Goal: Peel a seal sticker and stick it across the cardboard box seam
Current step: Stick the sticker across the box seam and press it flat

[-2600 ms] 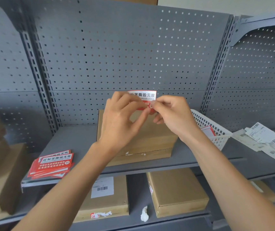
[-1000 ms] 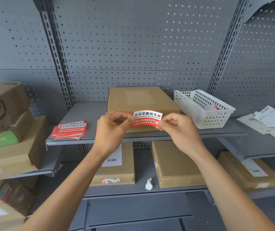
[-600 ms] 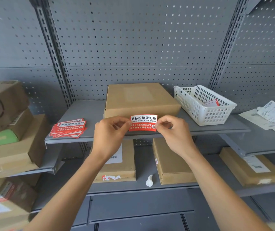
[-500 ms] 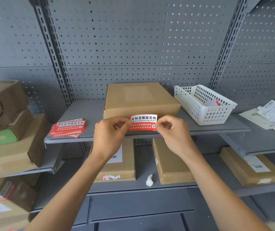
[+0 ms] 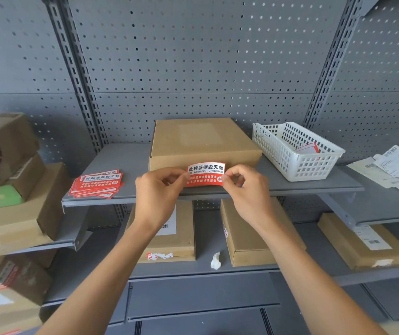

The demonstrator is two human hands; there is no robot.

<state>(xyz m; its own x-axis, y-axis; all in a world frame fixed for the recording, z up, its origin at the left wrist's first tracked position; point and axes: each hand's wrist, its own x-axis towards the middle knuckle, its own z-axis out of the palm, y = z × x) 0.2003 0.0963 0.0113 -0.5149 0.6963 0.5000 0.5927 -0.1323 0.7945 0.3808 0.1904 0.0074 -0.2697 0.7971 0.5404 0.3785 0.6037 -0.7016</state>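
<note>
A flat brown cardboard box (image 5: 203, 141) lies on the grey middle shelf (image 5: 121, 163). A red and white seal sticker (image 5: 205, 174) with black lettering is stretched flat in front of the box's front face. My left hand (image 5: 157, 197) pinches its left end and my right hand (image 5: 244, 192) pinches its right end. The sticker covers the middle of the front face, so the seam there is hidden. Whether the sticker touches the box I cannot tell.
A stack of red seal stickers (image 5: 98, 183) lies left of the box. A white plastic basket (image 5: 292, 151) stands to its right. Several cardboard boxes fill the lower shelf (image 5: 249, 235) and the left shelves (image 5: 7, 189). Paper labels (image 5: 396, 170) lie far right.
Earlier both hands worked the sticker high in front of the box. They have since spread it flat and lowered it toward the box's front face, barely moving in the last half second.
</note>
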